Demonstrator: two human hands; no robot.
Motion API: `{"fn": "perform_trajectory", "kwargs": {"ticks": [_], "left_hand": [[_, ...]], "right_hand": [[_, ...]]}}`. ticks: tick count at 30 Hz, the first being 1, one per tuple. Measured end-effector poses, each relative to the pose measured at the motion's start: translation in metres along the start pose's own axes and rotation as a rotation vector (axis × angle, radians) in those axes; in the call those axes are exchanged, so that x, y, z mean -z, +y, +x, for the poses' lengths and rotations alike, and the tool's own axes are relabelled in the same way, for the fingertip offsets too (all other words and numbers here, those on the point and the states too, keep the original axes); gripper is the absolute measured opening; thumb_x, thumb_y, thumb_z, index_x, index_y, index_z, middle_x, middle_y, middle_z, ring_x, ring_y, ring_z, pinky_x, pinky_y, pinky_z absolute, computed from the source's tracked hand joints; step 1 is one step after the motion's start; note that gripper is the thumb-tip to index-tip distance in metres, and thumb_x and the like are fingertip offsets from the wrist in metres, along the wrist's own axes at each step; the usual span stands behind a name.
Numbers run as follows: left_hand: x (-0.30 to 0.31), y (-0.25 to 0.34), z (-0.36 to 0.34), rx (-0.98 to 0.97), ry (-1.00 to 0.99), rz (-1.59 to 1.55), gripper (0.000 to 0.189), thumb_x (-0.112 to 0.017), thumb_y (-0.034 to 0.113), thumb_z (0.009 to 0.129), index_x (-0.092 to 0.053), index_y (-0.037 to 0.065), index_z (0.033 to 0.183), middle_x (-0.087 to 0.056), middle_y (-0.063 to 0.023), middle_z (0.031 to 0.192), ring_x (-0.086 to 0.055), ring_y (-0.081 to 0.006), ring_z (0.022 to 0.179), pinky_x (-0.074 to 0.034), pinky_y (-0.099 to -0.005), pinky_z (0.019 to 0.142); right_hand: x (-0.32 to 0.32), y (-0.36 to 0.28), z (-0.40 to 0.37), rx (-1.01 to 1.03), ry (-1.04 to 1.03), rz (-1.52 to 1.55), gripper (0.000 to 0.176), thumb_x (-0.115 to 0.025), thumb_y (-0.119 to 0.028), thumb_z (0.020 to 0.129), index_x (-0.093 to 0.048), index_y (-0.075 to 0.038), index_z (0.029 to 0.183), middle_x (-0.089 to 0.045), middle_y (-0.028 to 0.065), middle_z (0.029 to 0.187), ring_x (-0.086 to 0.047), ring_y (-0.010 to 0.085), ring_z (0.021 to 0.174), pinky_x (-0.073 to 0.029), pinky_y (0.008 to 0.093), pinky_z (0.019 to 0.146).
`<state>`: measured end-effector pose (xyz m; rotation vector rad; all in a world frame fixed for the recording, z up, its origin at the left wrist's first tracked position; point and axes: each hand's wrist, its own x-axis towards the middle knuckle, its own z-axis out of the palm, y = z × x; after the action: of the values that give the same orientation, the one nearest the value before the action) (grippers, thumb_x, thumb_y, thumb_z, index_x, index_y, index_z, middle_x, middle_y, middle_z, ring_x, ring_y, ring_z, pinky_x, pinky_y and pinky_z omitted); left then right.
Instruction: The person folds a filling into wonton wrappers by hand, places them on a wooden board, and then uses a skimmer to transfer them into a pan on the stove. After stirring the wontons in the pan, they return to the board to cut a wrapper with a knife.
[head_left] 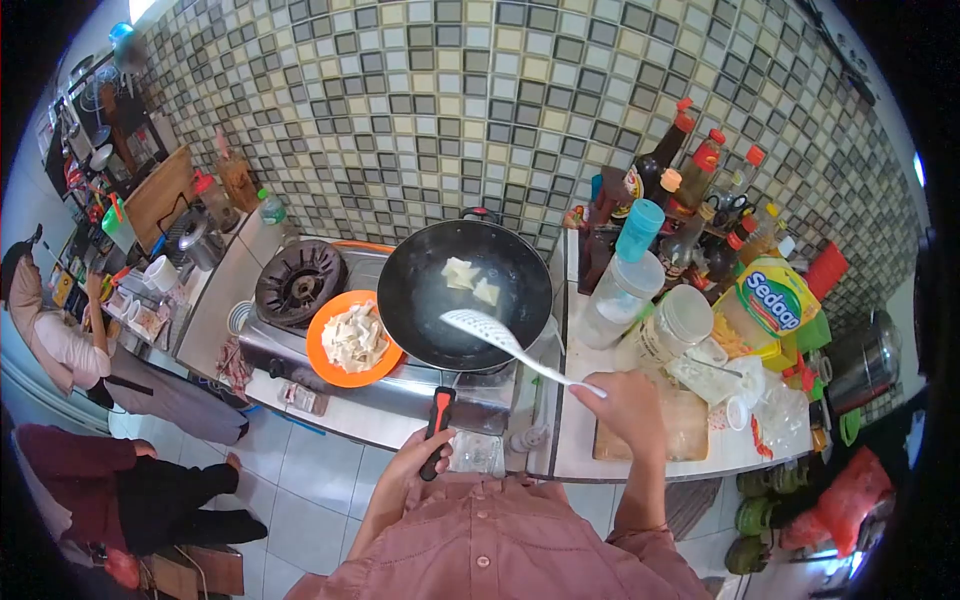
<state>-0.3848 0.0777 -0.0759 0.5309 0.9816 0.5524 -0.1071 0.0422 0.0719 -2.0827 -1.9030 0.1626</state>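
Note:
My left hand (408,462) is closed round the black-and-orange handle of a dark wok (405,310), which sits on the stove. In my right hand (622,405) is a white slotted spatula (483,330), its perforated head held over the near part of the wok. Several pale, flat pieces of food (460,273) lie in thin, clear liquid in the wok, beyond the spatula's head. Left of the wok, an orange plate (317,362) carries a heap of similar pale pieces (354,340).
A bare burner (302,283) is behind the plate. Sauce bottles (660,150), clear jars (620,300) and a Sedaap packet (773,300) crowd the right counter, near a wooden board (680,430). Two other people (75,340) are at the left, one at the side counter.

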Motion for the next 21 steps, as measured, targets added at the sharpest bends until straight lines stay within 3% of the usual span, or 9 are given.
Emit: {"fn": "perform_trajectory", "kwargs": {"ticks": [2, 6, 7, 13, 21], "left_hand": [[-0.001, 0.001, 0.001, 0.051, -0.021, -0.058, 0.021, -0.060, 0.017, 0.084, -0.042, 0.010, 0.076, -0.041, 0.0032, 0.057, -0.037, -0.0052, 0.042, -0.028, -0.0202, 0.037], [0.005, -0.003, 0.004, 0.065, -0.036, -0.047, 0.026, -0.060, 0.016, 0.084, -0.037, 0.013, 0.072, -0.035, 0.0068, 0.054, -0.032, -0.0029, 0.041, -0.025, -0.0190, 0.037], [0.006, -0.005, 0.006, 0.064, -0.042, -0.050, 0.026, -0.060, 0.016, 0.085, -0.037, 0.013, 0.072, -0.035, 0.0072, 0.054, -0.031, -0.0025, 0.041, -0.024, -0.0189, 0.037], [0.004, -0.005, 0.007, 0.055, -0.016, -0.016, 0.026, -0.059, 0.017, 0.086, -0.037, 0.013, 0.071, -0.035, 0.0075, 0.054, -0.030, -0.0018, 0.041, -0.023, -0.0188, 0.036], [0.000, -0.003, 0.005, 0.075, 0.002, -0.018, 0.025, -0.058, 0.015, 0.086, -0.037, 0.014, 0.072, -0.035, 0.0074, 0.054, -0.030, -0.0017, 0.041, -0.023, -0.0185, 0.036]], "right_hand": [[-0.010, -0.003, 0.004, 0.028, -0.043, 0.000, 0.030, -0.058, -0.043, 0.077, -0.069, -0.016, 0.074, -0.060, 0.0101, 0.060, -0.058, 0.0300, 0.058, -0.045, 0.0379, 0.054], [-0.030, -0.018, 0.016, 0.066, -0.239, -0.077, 0.033, -0.053, -0.047, 0.079, -0.068, -0.018, 0.076, -0.062, 0.0083, 0.066, -0.060, 0.0312, 0.062, -0.046, 0.0418, 0.056], [-0.045, -0.017, 0.017, 0.127, -0.189, -0.043, 0.035, -0.053, -0.044, 0.079, -0.066, -0.013, 0.069, -0.061, 0.0110, 0.064, -0.061, 0.0319, 0.060, -0.046, 0.0422, 0.055], [-0.095, -0.046, 0.030, 0.137, -0.198, -0.043, 0.029, -0.054, -0.033, 0.080, -0.066, -0.009, 0.070, -0.062, 0.0121, 0.065, -0.062, 0.0301, 0.060, -0.046, 0.0422, 0.054], [-0.131, -0.064, 0.070, 0.124, -0.091, -0.083, 0.028, -0.058, -0.032, 0.079, -0.065, -0.007, 0.069, -0.063, 0.0122, 0.066, -0.063, 0.0284, 0.063, -0.046, 0.0408, 0.052]]}}
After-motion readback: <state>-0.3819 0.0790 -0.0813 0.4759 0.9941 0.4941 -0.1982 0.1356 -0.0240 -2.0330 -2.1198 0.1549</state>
